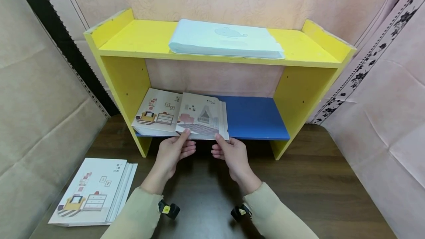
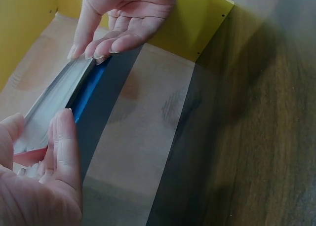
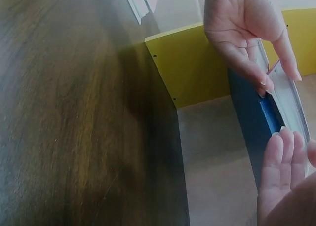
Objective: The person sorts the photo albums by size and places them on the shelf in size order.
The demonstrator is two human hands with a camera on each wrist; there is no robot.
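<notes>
Both hands hold a stack of thin booklets (image 1: 199, 115) at its front edge, over the blue lower shelf (image 1: 255, 117). The left hand (image 1: 174, 152) pinches the left front corner, thumb on top and fingers beneath; the right hand (image 1: 234, 156) does the same at the right corner. The stack partly overlaps another booklet pile (image 1: 157, 111) at the shelf's left. In the left wrist view, the left hand (image 2: 44, 171) and right hand (image 2: 128, 18) grip the stack's ends (image 2: 57, 102). The right wrist view shows the stack's edge (image 3: 289, 100) between both hands.
A yellow shelf unit (image 1: 219, 59) stands at the back of the brown table (image 1: 315, 187). On its top board lies a pale blue stack (image 1: 225, 40). More booklets (image 1: 89, 194) lie on the table at front left. Cloth hangs behind and at both sides.
</notes>
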